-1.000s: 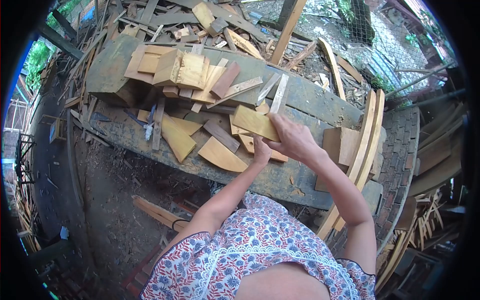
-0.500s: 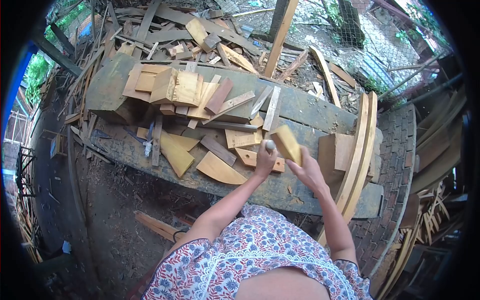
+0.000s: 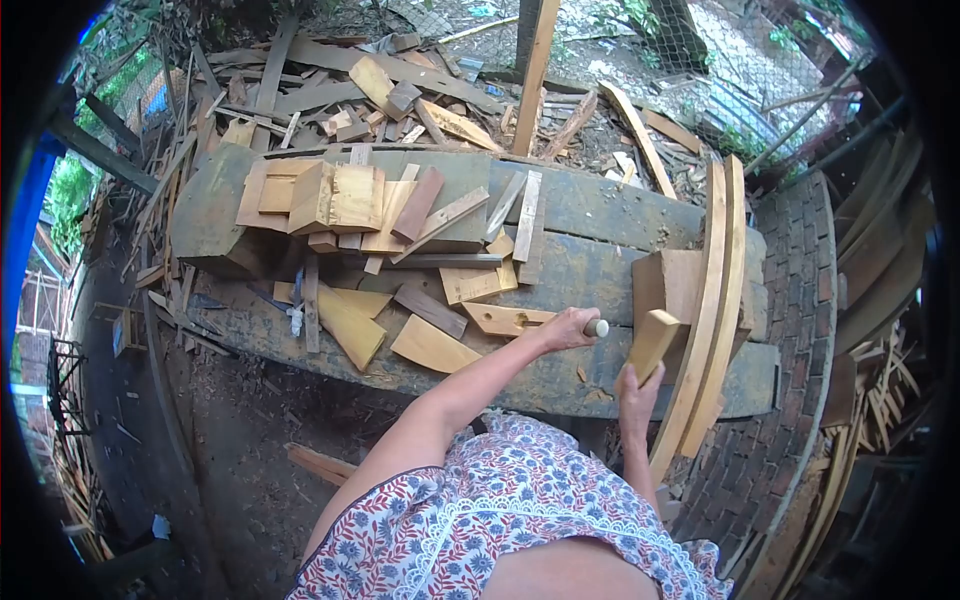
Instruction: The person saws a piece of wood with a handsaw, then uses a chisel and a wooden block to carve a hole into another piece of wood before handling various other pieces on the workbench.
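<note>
My left hand (image 3: 570, 330) is wrapped round a chisel (image 3: 597, 328). Only the round, pale butt of its handle shows; the blade is hidden. To the left of that hand, on the bench, lies a light wooden piece (image 3: 490, 318) with holes cut in it, partly behind the hand. My right hand (image 3: 640, 388) grips a thick yellowish wooden block (image 3: 652, 340) by its lower end, tilted upward. That block is a short way right of the chisel, apart from it, in front of a large wooden block (image 3: 668, 285).
The worn bench (image 3: 590, 270) carries a curved yellow offcut (image 3: 435, 345) and a pile of blocks (image 3: 335, 197) at left. Two long curved timbers (image 3: 715, 290) lean against the large block at right. Scrap wood (image 3: 400, 95) and a wire fence (image 3: 750, 90) are beyond.
Both hands have moved right, away from the piece with holes. The wooden block in my right hand has come lower and farther from the chisel. The view has shifted slightly.
</note>
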Demonstrator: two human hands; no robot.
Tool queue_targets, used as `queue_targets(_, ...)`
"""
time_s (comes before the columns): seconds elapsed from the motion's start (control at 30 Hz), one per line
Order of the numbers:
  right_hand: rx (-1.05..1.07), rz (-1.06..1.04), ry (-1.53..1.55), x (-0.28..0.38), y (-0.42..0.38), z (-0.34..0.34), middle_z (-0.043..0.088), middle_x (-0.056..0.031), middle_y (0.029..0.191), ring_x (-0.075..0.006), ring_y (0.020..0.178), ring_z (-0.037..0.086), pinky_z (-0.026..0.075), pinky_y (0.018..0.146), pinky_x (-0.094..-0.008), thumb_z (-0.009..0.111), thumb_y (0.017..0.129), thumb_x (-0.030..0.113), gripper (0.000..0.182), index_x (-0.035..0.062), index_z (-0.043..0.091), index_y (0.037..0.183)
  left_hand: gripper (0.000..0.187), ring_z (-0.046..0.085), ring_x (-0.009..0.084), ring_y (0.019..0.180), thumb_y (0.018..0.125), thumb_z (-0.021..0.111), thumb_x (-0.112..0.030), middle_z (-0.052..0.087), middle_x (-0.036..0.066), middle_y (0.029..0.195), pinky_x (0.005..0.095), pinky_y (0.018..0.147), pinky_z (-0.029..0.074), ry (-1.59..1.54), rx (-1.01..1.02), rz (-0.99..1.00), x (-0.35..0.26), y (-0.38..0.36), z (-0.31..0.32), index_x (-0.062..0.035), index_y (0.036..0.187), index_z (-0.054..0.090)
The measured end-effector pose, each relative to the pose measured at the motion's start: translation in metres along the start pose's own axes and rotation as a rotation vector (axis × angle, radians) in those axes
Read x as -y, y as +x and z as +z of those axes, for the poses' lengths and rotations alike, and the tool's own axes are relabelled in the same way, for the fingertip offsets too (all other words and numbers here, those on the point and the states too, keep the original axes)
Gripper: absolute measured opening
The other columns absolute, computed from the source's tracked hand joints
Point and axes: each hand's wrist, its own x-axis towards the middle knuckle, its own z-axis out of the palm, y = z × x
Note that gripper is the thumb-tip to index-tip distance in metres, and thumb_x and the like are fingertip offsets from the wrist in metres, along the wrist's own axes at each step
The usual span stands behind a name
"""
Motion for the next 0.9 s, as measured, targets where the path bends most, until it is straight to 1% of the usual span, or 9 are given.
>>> queue_targets(0.07,-0.086,-0.034,0.031,0.0,0.002,0.0,0.062,-0.0236,0.099,-0.0354,0.092,0.063,0.048,0.077,-0.0417,0.062,0.086,0.026,0.053,0.0026,0.037,0.126,0.029,0.061,0.0375,0.079,0.071,0.07,-0.014,0.061,0.019,0.08,0.0426,0.066,0.048,0.011,-0.018,0.01,0.0,0.002,0.003,-0.0038,0.09,0.051)
queue_targets(0.17,0.248,0.145,-0.155,0.006,0.002,0.0,0.062,-0.0204,0.095,-0.0311,0.088,0.063,0.048,0.076,-0.0404,0.06,0.088,0.025,0.05,0.0021,0.038,0.126,0.029,0.061,0.0376,0.08,0.071,0.07,-0.013,0.061,0.019,0.081,0.0425,0.067,0.048,0.006,-0.059,0.112,-0.004,0.001,0.004,-0.0039,0.091,0.051)
queue_targets(0.3,0.081,-0.052,0.034,0.019,0.008,-0.002,0.062,-0.0184,0.095,-0.0264,0.084,0.063,0.049,0.074,-0.0393,0.058,0.089,0.026,0.047,0.0023,0.039,0.125,0.029,0.061,0.0376,0.083,0.072,0.071,-0.014,0.062,0.019,0.085,0.0421,0.069,0.048,-0.017,0.015,-0.02,-0.006,-0.004,-0.003,-0.003,0.091,0.051)
queue_targets(0.4,-0.034,-0.029,0.225,0.003,0.013,0.011,0.063,-0.0213,0.096,-0.0321,0.084,0.064,0.049,0.074,-0.0405,0.06,0.088,0.027,0.05,0.0022,0.038,0.126,0.032,0.061,0.0371,0.085,0.072,0.072,-0.015,0.063,0.018,0.087,0.0414,0.071,0.049,0.021,-0.029,-0.029,-0.005,0.0,-0.006,-0.0026,0.095,0.054)
queue_targets(0.47,0.339,0.038,-0.298,0.006,0.015,0.018,0.063,-0.0251,0.094,-0.0386,0.086,0.063,0.048,0.074,-0.042,0.062,0.086,0.027,0.052,0.002,0.039,0.125,0.036,0.062,0.0354,0.086,0.073,0.071,-0.013,0.062,0.018,0.086,0.0412,0.072,0.049,-0.109,-0.118,0.081,-0.01,-0.001,-0.007,-0.0034,0.103,0.055)
queue_targets(0.5,0.347,0.038,-0.305,0.009,0.018,0.019,0.063,-0.0251,0.094,-0.0386,0.086,0.063,0.048,0.074,-0.042,0.062,0.086,0.027,0.052,0.002,0.039,0.125,0.036,0.062,0.0354,0.086,0.073,0.071,-0.013,0.062,0.018,0.086,0.0412,0.072,0.049,-0.115,-0.124,0.076,-0.011,-0.003,-0.008,-0.0034,0.103,0.055)
queue_targets(0.6,0.346,-0.133,-0.259,0.028,0.039,0.02,0.063,-0.0262,0.093,-0.0409,0.087,0.063,0.049,0.071,-0.0437,0.064,0.083,0.024,0.051,0.0027,0.041,0.124,0.026,0.06,0.0348,0.078,0.073,0.067,-0.009,0.057,0.018,0.082,0.0422,0.067,0.047,-0.089,-0.329,0.02,0.003,-0.012,-0.016,-0.0029,0.089,0.048)
queue_targets(0.7,0.312,-0.236,-0.2,0.088,0.06,0.026,0.064,-0.0227,0.093,-0.0373,0.087,0.065,0.049,0.072,-0.0421,0.066,0.082,0.022,0.052,0.0047,0.041,0.125,0.025,0.055,0.0175,0.069,0.081,0.065,-0.012,0.054,0.009,0.077,0.0326,0.064,0.047,-0.162,-0.79,-0.082,0.016,-0.03,-0.03,-0.0062,0.096,0.045)
queue_targets(0.9,0.543,-0.583,-0.358,0.156,0.069,0.074,0.063,-0.021,0.099,-0.0351,0.09,0.064,0.05,0.075,-0.0416,0.066,0.081,0.027,0.053,0.005,0.043,0.124,0.036,0.058,0.0331,0.088,0.081,0.062,-0.01,0.056,0.018,0.095,0.0394,0.079,0.046,-0.187,-0.949,-0.26,0.028,-0.059,-0.053,-0.0024,0.112,0.045)
